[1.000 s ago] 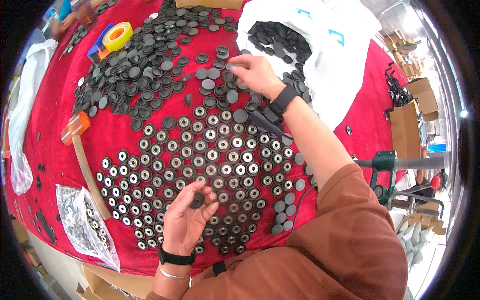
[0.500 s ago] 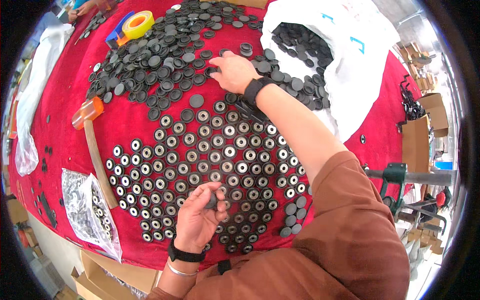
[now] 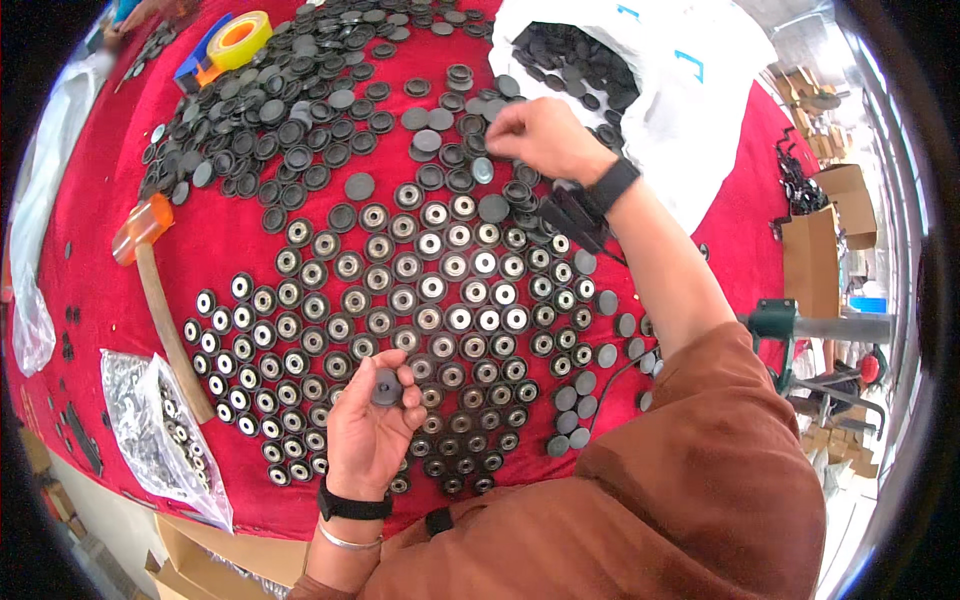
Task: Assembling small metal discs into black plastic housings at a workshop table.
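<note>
My left hand (image 3: 372, 430) is closed around a round dark grey plastic cap (image 3: 386, 388), held above the rows of black rings. Its face with a small centre mark is turned up. My right hand (image 3: 548, 138) hovers at the edge of the loose black caps (image 3: 300, 130), beside the white bag. Its fingertips are pinched together, and whatever they hold is hidden. Below it lie several grey discs (image 3: 482, 170) and black rimmed caps. Black rings with shiny metal bearings (image 3: 430, 290) stand in neat rows between the two hands.
A white bag (image 3: 690, 130) of black caps lies at the back right. On the left are a hammer with an orange head (image 3: 143, 228), yellow tape (image 3: 240, 40) and a clear bag of parts (image 3: 165, 440). A green clamp (image 3: 775, 325) grips the right edge.
My right hand has moved right, off the loose caps toward the white bag. My left hand has turned so that the cap's face now shows. The whole view has shifted slightly.
</note>
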Demonstrator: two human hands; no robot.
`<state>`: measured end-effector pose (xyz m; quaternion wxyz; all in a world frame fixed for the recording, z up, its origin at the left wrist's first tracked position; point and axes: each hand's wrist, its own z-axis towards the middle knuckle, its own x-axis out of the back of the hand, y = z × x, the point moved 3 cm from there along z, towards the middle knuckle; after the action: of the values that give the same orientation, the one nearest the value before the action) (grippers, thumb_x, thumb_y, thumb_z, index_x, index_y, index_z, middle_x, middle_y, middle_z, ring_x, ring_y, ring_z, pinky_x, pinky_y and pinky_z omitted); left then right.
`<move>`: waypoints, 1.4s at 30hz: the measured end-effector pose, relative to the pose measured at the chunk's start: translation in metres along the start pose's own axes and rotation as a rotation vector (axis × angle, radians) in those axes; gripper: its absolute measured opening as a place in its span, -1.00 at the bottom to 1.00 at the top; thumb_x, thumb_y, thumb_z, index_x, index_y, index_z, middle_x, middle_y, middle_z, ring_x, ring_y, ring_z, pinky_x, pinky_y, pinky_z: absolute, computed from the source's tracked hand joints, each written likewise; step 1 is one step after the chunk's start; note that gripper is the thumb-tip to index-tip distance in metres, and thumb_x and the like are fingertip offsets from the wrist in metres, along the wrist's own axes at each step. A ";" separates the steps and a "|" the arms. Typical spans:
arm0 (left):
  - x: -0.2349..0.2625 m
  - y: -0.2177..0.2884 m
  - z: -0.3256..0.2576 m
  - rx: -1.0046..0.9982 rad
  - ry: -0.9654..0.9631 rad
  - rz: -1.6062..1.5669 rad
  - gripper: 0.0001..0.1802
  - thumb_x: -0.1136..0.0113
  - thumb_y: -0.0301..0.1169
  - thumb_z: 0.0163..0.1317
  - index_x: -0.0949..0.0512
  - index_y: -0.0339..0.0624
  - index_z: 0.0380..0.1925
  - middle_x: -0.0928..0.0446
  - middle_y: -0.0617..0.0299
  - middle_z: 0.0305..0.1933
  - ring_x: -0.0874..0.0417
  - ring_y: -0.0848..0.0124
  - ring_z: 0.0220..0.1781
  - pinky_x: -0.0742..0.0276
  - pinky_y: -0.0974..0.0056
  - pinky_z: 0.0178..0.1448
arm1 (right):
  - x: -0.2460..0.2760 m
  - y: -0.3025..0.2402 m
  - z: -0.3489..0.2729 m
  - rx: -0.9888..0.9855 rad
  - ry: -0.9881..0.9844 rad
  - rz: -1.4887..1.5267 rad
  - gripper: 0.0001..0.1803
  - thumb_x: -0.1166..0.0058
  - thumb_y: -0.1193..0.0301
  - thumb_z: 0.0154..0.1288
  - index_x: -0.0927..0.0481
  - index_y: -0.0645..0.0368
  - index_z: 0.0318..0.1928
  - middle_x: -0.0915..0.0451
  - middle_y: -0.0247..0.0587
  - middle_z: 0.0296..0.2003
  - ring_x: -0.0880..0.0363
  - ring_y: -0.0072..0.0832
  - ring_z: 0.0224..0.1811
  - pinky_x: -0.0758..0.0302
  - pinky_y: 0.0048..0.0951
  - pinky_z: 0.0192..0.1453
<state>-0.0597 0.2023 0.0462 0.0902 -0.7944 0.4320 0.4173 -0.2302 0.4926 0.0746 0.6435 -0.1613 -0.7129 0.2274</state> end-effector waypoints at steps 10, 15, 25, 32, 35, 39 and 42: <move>-0.007 -0.012 0.025 0.020 -0.052 -0.003 -0.67 0.14 -0.27 0.35 -0.37 -0.29 -0.05 -0.44 0.17 -0.23 -0.47 0.39 -0.28 -0.51 0.34 -0.20 | -0.040 0.001 -0.035 -0.055 0.106 -0.379 -0.63 -0.13 0.09 0.03 -0.62 0.15 -0.36 -0.56 -0.06 -0.33 -0.57 -0.18 -0.24 -0.50 -0.22 -0.13; -0.016 -0.017 0.023 0.046 -0.059 0.036 -0.68 0.08 -0.27 0.33 -0.39 -0.28 -0.06 -0.43 0.20 -0.23 -0.47 0.40 -0.28 -0.50 0.31 -0.19 | -0.054 0.013 -0.017 0.031 0.090 -0.440 -0.67 -0.07 0.15 0.09 -0.62 0.18 -0.40 -0.57 -0.05 -0.36 -0.58 -0.14 -0.28 -0.52 -0.20 -0.19; -0.010 -0.019 0.025 0.054 -0.087 -0.009 -0.67 0.12 -0.23 0.35 -0.39 -0.26 -0.08 -0.47 0.15 -0.23 -0.52 0.34 -0.24 -0.55 0.25 -0.13 | -0.030 0.009 -0.028 -0.360 0.008 0.506 -0.76 -0.03 0.40 0.23 -0.60 0.28 -0.17 -0.58 -0.34 -0.50 -0.48 -0.70 -0.58 -0.43 -0.64 -0.54; -0.027 -0.019 0.026 0.108 0.065 -0.119 -0.69 0.11 -0.21 0.35 -0.39 -0.21 -0.11 -0.50 0.10 -0.19 -0.56 0.28 -0.18 -0.59 0.15 -0.12 | -0.034 -0.075 -0.083 -0.209 -0.448 0.722 -0.75 -0.12 0.35 0.18 -0.60 0.23 -0.17 -0.62 -0.31 -0.45 -0.56 -0.66 -0.55 -0.47 -0.65 -0.51; -0.003 -0.018 0.025 0.123 -0.035 -0.166 -0.83 0.01 -0.36 0.29 -0.44 -0.08 -0.14 -0.53 0.18 -0.23 -0.58 0.34 -0.16 -0.61 0.18 -0.11 | -0.015 -0.016 -0.067 -0.137 0.120 0.084 -0.79 -0.16 0.38 0.03 -0.64 0.21 -0.31 -0.63 -0.14 -0.48 -0.61 -0.45 -0.47 -0.51 -0.46 -0.31; -0.008 -0.017 0.017 0.097 0.127 -0.075 -0.85 -0.03 -0.35 0.27 -0.46 -0.08 -0.19 -0.45 0.31 -0.41 -0.38 0.53 -0.57 -0.33 0.50 -0.56 | 0.003 0.033 -0.067 -0.214 0.158 -0.065 -0.79 -0.14 0.35 -0.02 -0.65 0.17 -0.35 -0.61 -0.06 -0.48 -0.60 -0.20 -0.40 -0.52 -0.30 -0.24; -0.007 -0.017 0.013 0.193 -0.004 -0.112 -0.84 -0.02 -0.29 0.29 -0.46 -0.10 -0.24 -0.37 0.35 -0.48 -0.25 0.56 -0.61 -0.18 0.52 -0.58 | -0.005 0.023 -0.066 -0.182 0.042 -0.015 -0.71 -0.15 0.32 -0.03 -0.63 0.19 -0.27 -0.61 -0.08 -0.44 -0.60 -0.21 -0.36 -0.51 -0.32 -0.21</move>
<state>-0.0562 0.2234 0.0392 0.1904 -0.8040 0.4250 0.3698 -0.1660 0.5175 0.0627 0.6426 -0.2185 -0.7182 0.1535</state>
